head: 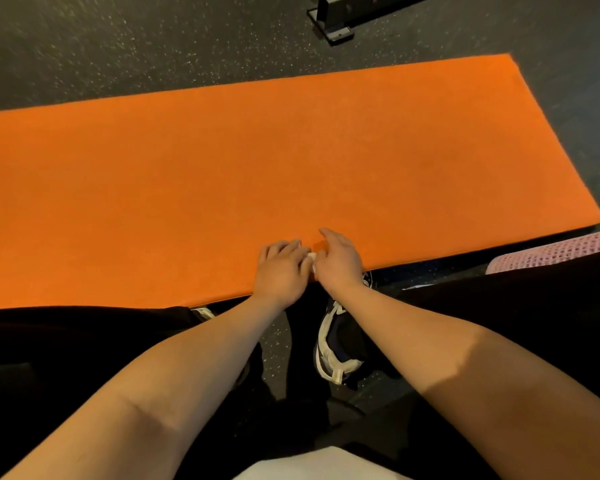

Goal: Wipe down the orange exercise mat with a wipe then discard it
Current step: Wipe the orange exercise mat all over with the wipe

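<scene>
The orange exercise mat [257, 161] lies flat on a dark speckled floor and runs across the view from left to right. Both my hands are together over its near edge. A small white wipe [312, 260] shows between them, mostly hidden by fingers. My left hand [282, 271] has its fingers curled on the wipe. My right hand [338, 259] pinches the wipe from the other side, with its index finger stretched forward over the mat.
A black metal equipment base [340, 15] stands on the floor beyond the mat's far edge. A pink mesh item [555, 251] lies at the right by the mat's near corner. My white and dark shoe [336, 344] is below my hands.
</scene>
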A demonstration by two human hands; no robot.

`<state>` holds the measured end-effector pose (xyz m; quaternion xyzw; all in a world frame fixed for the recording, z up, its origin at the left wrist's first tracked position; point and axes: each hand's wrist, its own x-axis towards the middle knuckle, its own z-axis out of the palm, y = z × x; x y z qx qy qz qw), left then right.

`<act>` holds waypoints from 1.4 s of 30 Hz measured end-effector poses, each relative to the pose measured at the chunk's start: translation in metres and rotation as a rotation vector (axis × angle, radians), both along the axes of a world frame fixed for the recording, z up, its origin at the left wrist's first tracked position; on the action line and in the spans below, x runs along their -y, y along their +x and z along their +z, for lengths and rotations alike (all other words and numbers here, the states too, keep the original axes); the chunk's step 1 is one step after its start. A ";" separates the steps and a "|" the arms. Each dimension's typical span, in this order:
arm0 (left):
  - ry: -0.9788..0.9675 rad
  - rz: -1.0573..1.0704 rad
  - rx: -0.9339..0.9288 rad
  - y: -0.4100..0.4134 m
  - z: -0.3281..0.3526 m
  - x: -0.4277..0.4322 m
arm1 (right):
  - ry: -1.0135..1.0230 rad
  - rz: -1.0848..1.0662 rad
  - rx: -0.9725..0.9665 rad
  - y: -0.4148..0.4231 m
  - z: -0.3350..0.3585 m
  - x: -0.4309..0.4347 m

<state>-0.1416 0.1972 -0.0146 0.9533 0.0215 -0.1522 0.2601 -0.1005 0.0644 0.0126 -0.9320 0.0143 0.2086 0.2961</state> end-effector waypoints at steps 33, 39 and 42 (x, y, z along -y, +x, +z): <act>-0.046 -0.227 0.110 0.007 0.003 0.043 | -0.076 -0.002 -0.034 -0.010 -0.015 0.036; 0.173 -0.119 0.102 -0.019 -0.009 -0.013 | -0.250 0.233 0.046 -0.024 -0.018 0.017; 0.195 -0.024 0.010 -0.022 -0.008 -0.027 | -0.238 0.270 0.051 -0.027 -0.019 0.009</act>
